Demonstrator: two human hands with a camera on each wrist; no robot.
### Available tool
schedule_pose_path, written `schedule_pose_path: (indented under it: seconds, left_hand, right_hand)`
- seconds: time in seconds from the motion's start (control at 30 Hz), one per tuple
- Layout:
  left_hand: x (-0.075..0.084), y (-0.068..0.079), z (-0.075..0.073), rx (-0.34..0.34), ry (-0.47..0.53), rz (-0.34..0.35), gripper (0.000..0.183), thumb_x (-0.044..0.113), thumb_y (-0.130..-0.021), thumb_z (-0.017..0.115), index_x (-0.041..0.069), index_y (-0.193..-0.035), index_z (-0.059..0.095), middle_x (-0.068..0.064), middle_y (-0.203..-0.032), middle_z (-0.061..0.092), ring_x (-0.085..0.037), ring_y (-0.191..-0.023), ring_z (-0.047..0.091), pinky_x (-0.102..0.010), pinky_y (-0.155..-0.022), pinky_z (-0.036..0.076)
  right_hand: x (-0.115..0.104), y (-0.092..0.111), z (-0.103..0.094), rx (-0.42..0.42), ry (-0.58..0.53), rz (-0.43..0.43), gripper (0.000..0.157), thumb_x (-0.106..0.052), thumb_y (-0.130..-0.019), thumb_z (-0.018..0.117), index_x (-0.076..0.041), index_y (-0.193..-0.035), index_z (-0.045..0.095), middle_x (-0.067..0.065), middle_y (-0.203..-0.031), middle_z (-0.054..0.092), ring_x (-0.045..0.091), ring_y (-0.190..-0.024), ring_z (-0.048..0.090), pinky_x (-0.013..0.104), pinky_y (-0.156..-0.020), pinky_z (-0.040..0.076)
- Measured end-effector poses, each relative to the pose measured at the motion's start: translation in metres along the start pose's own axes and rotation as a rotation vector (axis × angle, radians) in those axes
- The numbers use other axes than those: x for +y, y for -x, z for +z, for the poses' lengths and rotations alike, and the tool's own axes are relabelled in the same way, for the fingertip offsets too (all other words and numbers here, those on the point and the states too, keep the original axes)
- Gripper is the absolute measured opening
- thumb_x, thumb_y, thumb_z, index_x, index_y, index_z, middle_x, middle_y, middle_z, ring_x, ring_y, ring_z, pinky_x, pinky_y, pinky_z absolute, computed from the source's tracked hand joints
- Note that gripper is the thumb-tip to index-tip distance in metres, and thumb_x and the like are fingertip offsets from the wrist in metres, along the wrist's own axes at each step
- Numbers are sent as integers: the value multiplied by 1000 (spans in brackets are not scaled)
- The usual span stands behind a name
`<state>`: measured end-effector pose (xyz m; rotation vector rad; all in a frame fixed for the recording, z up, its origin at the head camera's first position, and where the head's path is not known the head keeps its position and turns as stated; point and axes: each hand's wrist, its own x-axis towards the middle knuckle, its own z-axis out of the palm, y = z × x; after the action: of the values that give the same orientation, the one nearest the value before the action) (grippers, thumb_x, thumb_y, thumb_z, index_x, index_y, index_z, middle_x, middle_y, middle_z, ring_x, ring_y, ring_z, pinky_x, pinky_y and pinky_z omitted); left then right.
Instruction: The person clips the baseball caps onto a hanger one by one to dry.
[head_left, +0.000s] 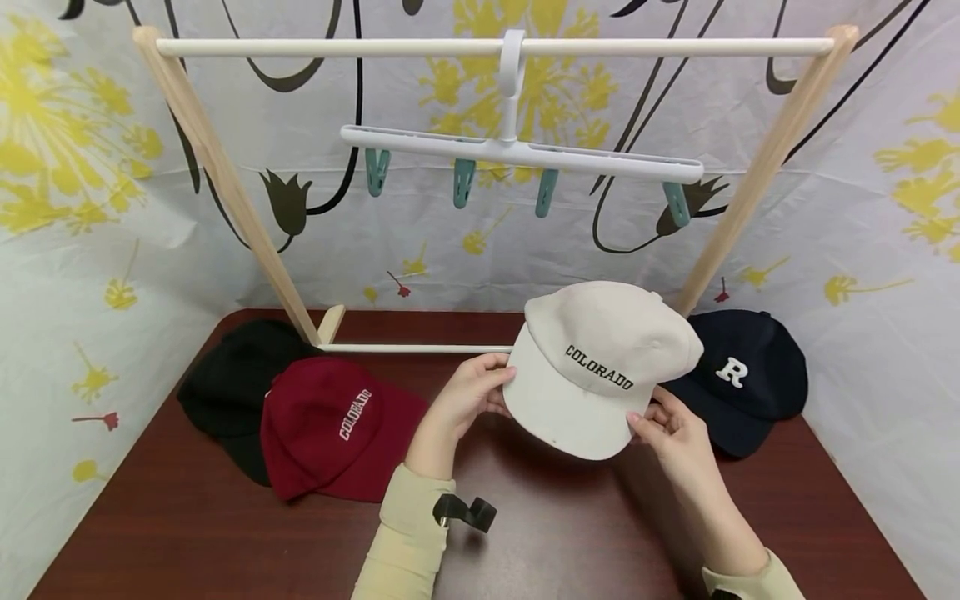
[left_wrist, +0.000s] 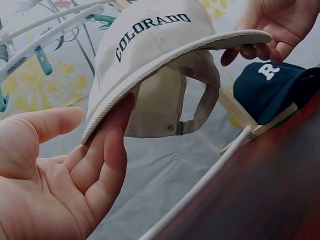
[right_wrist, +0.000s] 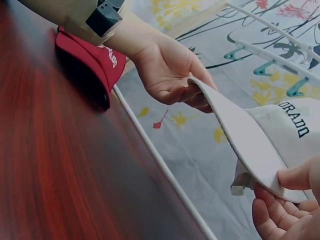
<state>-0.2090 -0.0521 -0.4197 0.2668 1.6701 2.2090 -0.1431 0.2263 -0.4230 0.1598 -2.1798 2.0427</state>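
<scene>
Both hands hold up a white cap (head_left: 618,333) with dark "COLORADO" lettering, its brim tilted toward me. At the brim's left edge, my left hand (head_left: 468,396) has its fingers underneath and its thumb at the rim. My right hand (head_left: 678,437) pinches the opposite edge, thumb on top. The left wrist view shows the cap's hollow underside and back strap (left_wrist: 197,110). Above hangs a white hanger (head_left: 517,152) with several teal clips, among them a clip (head_left: 464,183) near its middle.
A wooden rack with a white top rail (head_left: 660,47) spans the table (head_left: 187,533). On the left, a red cap (head_left: 315,433) overlaps a black cap (head_left: 232,375). A navy cap (head_left: 765,367) marked "R" lies behind my right hand. Patterned cloth surrounds the table.
</scene>
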Motion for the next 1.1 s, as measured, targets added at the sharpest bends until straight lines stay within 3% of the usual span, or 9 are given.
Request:
schedule_pose_path:
  seconds: [0.23,0.57,1.1]
  left_hand:
    - [7,3,-6,43,-22,19,28,7,-97,54,-11,-119,54,-5,-82,65,-14,-58,64,-29,-57,52]
    - [11,7,-14,88,-98,18,24,8,-94,61,-9,-111,57,-5,-81,65,-15,-59,62,-28,-56,50]
    - [20,14,-25,163,-138,49,19,7,-94,61,-6,-106,56,-8,-79,66,-16,-58,60,-29,-55,49]
  right_hand:
    - [-6,-6,6,-35,34,15,51,11,-89,59,16,-134,35,-2,-76,64,7,-62,61,24,-59,52]
    - [-11,-13,13,-81,128,-4,46,6,-90,61,13,-131,41,0,-77,65,11,-59,60,27,-54,52]
    - [-15,-27,28,-123,160,11,49,2,-90,62,7,-135,43,10,-80,64,13,-59,57,30,-54,50]
